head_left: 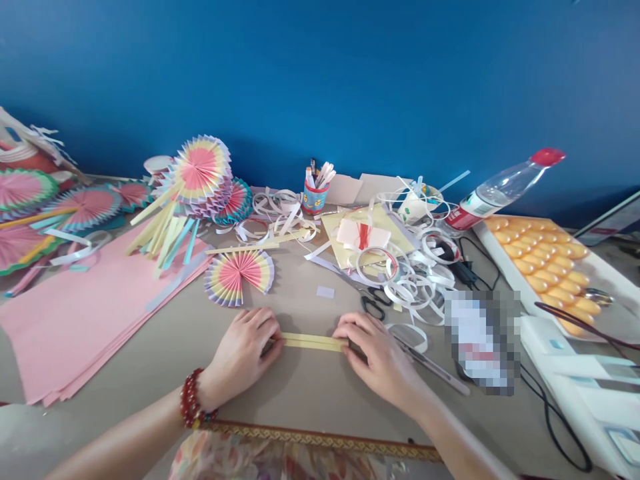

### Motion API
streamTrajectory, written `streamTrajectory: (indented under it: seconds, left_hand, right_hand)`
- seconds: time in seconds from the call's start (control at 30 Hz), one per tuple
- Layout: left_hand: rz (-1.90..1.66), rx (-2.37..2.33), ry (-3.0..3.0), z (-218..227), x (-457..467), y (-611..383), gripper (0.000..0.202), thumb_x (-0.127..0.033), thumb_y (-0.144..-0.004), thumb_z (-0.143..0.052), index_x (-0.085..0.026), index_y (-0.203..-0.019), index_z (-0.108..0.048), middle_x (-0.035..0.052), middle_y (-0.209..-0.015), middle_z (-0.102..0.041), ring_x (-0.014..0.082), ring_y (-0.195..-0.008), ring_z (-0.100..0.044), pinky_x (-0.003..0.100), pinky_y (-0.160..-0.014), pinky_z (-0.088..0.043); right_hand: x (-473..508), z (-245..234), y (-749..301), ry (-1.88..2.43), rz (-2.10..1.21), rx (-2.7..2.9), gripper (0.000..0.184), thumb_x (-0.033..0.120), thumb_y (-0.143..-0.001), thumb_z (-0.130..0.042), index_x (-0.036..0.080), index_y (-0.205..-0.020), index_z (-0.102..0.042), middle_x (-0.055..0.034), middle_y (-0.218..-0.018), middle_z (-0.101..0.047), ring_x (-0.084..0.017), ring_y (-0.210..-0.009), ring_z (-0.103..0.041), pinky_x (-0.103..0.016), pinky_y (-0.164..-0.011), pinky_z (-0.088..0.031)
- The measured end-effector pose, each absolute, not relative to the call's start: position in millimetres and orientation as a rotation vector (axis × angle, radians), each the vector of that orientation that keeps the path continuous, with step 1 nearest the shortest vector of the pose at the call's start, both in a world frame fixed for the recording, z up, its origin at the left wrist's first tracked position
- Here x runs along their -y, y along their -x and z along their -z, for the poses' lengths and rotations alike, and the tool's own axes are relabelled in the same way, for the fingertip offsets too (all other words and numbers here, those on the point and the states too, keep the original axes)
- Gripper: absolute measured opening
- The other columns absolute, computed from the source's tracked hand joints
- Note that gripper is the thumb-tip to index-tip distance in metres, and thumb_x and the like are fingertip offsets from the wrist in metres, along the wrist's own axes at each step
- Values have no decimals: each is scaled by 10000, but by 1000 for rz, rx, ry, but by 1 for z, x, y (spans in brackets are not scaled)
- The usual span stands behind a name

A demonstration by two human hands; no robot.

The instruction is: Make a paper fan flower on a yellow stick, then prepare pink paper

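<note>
A narrow folded strip of pale yellow paper [313, 343] lies crosswise near the table's front edge, a crease line running along its length. At its left end, my left hand [249, 347] has its fingers closed on the paper. My right hand [373, 353] pinches the other end, fingers curled. Just beyond my left hand rests a pleated paper fan [240, 275] in pink, yellow and lilac, with a wedge-shaped gap. Black-handled scissors [375, 303] lie past my right hand, and a pen-like cutter [437, 370] is beside it.
Pink paper sheets [90, 313] spread at the left under finished pleated fans [200, 170]. Curled white strips [417, 283] heap at the right. A pen cup [315, 193], a plastic bottle [487, 197] and a tray of yellow pieces [540, 260] stand farther back. A black cable [555, 413] trails at right.
</note>
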State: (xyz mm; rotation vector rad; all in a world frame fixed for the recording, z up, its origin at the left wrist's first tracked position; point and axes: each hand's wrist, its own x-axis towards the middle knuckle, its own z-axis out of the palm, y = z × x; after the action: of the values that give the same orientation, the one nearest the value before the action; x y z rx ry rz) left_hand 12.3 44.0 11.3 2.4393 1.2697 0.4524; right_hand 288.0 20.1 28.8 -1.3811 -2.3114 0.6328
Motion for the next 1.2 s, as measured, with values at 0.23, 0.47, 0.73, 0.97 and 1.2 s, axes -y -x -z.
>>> streamTrajectory:
  seconds: [0.23,0.47,0.73,0.97,1.2]
  left_hand:
    - [-493,-1271,-2436,-16,-42,-15,158,-161,-909,-466,-193,-771,-537,37,-817,-569,192,-768,-556,337,-723,-416]
    - [-449,-1332,-2443,-21,-37,-2,183,-217,-963,-452,-201,-813,-555,41,-832,-583,211,-801,-564,359,-742,-408]
    - [-423,-1402,-2433,-21,-36,12,174,-221,-950,-477,-195,-797,-556,30,-821,-581,203,-792,-556,350,-749,-391]
    - [-443,-1409,-2414,-18,-35,12,183,-229,-949,-475,-192,-784,-545,28,-822,-583,195,-797,-557,343,-754,-387]
    - [-413,-1404,-2421,-19,-37,13,200,-245,-962,-453,-189,-797,-550,36,-842,-590,201,-822,-563,342,-766,-390]
  right_hand:
    - [-16,-34,-270,1212,-409,2667,622,-52,-807,-472,295,-1317,-556,-63,-1100,-619,-223,-1024,-549,-347,-866,-471]
    - [-15,-32,-262,1215,-288,2780,582,-53,-791,-516,274,-1268,-583,-57,-1138,-620,-228,-1003,-536,-345,-845,-471]
    - [-17,-31,-264,1188,-268,2825,689,-94,-731,-474,279,-1306,-550,-56,-1160,-613,-242,-1005,-525,-364,-833,-475]
    - [-17,-30,-264,1198,-261,2795,673,-86,-728,-506,293,-1280,-573,-49,-1127,-624,-235,-990,-531,-344,-807,-463]
    - [-17,-29,-265,1201,-238,2810,645,-57,-766,-513,303,-1299,-561,-44,-1132,-622,-218,-1000,-521,-326,-823,-449]
